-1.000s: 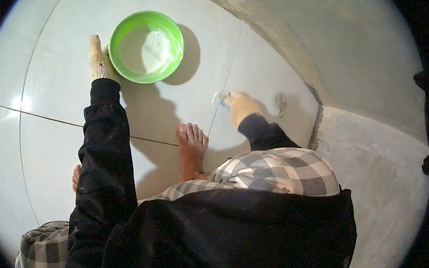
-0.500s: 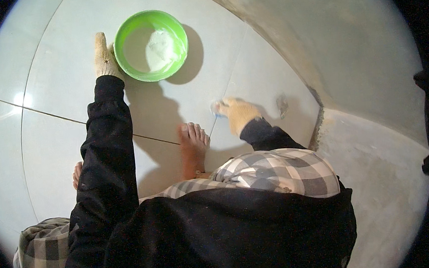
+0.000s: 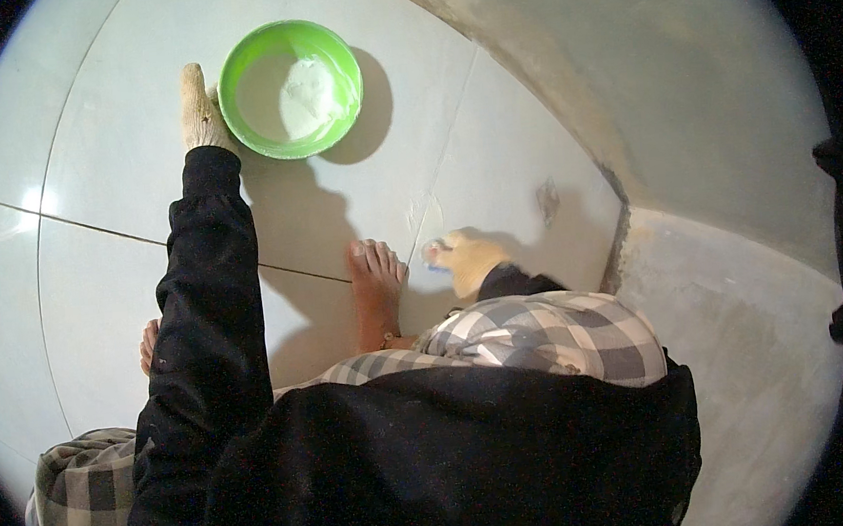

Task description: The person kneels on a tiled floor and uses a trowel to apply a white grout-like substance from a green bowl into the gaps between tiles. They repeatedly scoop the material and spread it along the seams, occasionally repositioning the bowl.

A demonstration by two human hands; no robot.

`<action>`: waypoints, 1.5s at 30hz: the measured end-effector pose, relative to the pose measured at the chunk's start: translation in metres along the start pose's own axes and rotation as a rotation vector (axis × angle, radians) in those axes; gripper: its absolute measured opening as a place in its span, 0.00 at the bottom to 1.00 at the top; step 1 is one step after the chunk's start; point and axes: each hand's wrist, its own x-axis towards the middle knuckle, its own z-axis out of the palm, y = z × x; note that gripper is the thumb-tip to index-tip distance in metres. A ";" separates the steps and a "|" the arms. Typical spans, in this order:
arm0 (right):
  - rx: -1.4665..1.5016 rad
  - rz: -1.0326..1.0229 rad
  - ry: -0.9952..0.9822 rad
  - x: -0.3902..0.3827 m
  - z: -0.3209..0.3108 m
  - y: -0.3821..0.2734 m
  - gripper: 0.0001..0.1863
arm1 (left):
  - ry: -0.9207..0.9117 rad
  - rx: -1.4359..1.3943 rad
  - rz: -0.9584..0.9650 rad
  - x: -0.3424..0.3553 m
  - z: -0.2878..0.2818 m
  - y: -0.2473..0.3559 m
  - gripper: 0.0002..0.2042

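My left hand, in a cream knit glove, lies with its fingers stretched out against the left side of a green bowl. Its thumb side is partly hidden at the bowl's wall. Inside the bowl is a white paste, heaped toward the right. Low over the floor, close to my bare foot, my gloved right hand is closed on a small, pale, blue-edged flat tool, blurred by motion. Just beyond it a wet whitish smear crosses the tile joint.
Large pale tiles with thin dark joints make up the floor. A grey plastered wall curves along the right, meeting a grey surface at a rough corner. A small dark patch marks the tile near that corner. My bare foot stands between my arms.
My right hand with the flat tool has drawn back toward me along the tile joint, and a whitish smear now shows where it was. My left hand stays at the bowl.
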 end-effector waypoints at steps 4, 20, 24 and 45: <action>0.043 0.190 0.093 0.030 -0.048 0.068 0.21 | -0.018 0.003 -0.022 0.000 -0.002 0.000 0.44; 0.060 0.069 0.264 -0.003 0.027 -0.021 0.22 | -0.055 -0.059 -0.060 -0.007 0.010 0.004 0.46; 0.360 0.056 0.317 -0.021 0.005 -0.001 0.22 | 0.036 -0.037 -0.047 -0.004 0.009 0.005 0.47; 0.001 0.157 0.437 -0.017 0.030 -0.026 0.22 | 0.076 -0.013 -0.054 -0.017 0.024 0.010 0.43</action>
